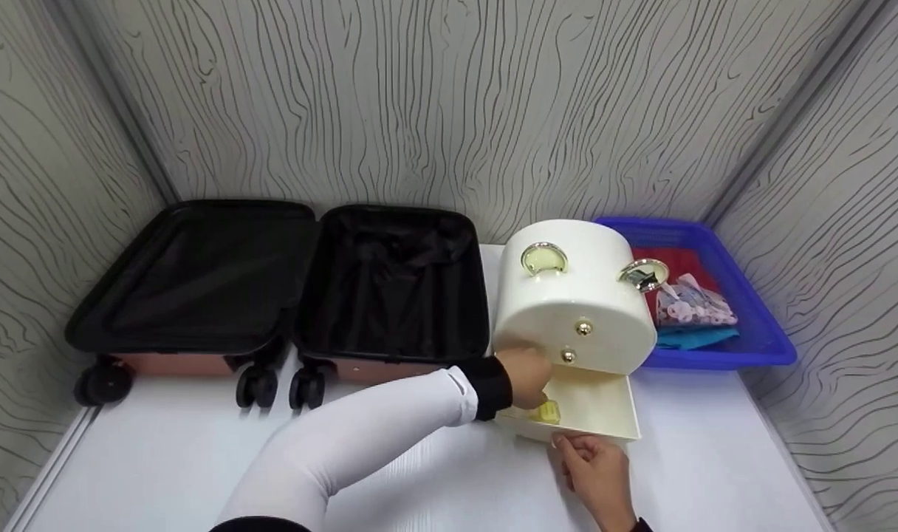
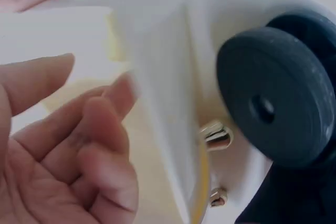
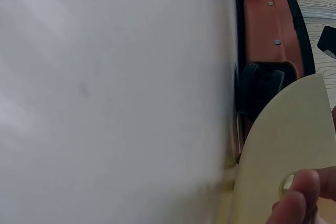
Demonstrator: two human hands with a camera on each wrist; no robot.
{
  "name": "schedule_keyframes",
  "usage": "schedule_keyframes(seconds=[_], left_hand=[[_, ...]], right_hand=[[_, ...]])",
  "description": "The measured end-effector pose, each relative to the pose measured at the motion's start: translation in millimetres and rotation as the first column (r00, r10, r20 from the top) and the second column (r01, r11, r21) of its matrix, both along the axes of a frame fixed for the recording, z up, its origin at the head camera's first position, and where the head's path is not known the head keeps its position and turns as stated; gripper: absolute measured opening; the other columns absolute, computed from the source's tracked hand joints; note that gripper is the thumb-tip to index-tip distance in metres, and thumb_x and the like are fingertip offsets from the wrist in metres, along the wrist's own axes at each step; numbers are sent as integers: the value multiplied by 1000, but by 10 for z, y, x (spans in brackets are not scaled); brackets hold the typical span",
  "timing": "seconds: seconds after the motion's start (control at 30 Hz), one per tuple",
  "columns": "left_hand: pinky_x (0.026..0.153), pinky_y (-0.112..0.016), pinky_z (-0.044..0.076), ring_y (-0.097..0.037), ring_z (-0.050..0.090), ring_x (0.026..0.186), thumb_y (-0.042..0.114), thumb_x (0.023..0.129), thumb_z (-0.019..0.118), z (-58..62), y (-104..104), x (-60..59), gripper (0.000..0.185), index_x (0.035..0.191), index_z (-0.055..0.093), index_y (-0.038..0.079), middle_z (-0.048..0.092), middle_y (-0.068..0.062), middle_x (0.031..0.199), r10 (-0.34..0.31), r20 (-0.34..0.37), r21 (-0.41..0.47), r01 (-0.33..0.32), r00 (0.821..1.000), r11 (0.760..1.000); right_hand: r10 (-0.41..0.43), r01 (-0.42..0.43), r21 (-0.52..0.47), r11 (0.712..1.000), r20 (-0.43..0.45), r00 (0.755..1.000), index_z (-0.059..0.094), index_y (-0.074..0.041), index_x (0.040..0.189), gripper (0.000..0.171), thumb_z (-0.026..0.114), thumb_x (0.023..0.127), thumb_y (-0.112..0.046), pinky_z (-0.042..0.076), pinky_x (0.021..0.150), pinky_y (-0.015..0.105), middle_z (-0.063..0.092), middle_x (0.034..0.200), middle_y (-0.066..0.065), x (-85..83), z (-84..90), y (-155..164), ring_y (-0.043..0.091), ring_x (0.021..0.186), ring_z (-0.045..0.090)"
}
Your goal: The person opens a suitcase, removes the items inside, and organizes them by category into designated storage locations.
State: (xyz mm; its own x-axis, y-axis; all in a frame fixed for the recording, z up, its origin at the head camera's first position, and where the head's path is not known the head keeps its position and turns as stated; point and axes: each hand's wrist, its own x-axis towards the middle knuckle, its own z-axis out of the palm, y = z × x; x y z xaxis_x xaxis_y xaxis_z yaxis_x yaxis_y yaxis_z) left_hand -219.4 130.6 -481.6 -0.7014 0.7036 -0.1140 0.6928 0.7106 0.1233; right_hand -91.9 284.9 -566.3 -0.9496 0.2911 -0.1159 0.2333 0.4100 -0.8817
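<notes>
Two hands at cream box (image 1: 574, 295), frame centre-right | left hand (image 1: 526, 377) in drawer (image 1: 593, 406), fingers loosely curled, holding nothing | right hand (image 1: 593, 465) pinching drawer front | suitcase (image 1: 286, 288) open, left

No readable text, label or number shows anywhere (all three views).

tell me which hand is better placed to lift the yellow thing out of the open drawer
Probably the left hand: it is already inside the drawer beside the yellow thing, while the right hand holds the drawer's front edge.
</notes>
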Motion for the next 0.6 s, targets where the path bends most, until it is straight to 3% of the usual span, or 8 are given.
schedule_keyframes(seconds=[0.17, 0.3, 0.43, 0.6], left_hand=[[54, -24, 43, -10, 49, 54, 25, 96, 77, 252, -160, 21, 45, 59, 52, 17, 50, 9, 56, 16, 100, 166, -32, 995, 986], [48, -20, 28, -5, 35, 47, 20, 97, 75, 416, -334, 14, 52, 54, 46, 19, 38, 12, 50, -13, 115, 299, -23, 993, 954], [50, -19, 30, -4, 39, 49, 24, 100, 73, 572, -513, -32, 50, 55, 51, 18, 43, 12, 52, -20, 112, 389, -25, 993, 921], [54, -19, 36, -6, 47, 53, 31, 102, 73, 676, -730, -131, 47, 60, 61, 16, 49, 12, 55, 42, 130, 459, -97, 991, 883]], right_hand=[[10, -10, 12, 1000, -14, 1000, 77, 6, 82, 22, 78, 98, -9, 48, 46, 20, 65, 58, 1, -36, 12, 20, 7, 46, 57], [25, -25, 21, 999, -30, 999, 77, 5, 81, 22, 78, 98, -9, 47, 46, 21, 64, 57, 0, -107, 19, 32, 7, 45, 56], [33, -32, 28, 999, -31, 999, 77, 5, 81, 24, 77, 99, -11, 46, 46, 21, 64, 57, 0, -208, 30, 43, 8, 45, 56], [32, -32, 11, 999, -58, 998, 78, 7, 82, 24, 77, 99, -9, 45, 44, 21, 65, 56, 2, -350, 28, 51, 8, 43, 56]])
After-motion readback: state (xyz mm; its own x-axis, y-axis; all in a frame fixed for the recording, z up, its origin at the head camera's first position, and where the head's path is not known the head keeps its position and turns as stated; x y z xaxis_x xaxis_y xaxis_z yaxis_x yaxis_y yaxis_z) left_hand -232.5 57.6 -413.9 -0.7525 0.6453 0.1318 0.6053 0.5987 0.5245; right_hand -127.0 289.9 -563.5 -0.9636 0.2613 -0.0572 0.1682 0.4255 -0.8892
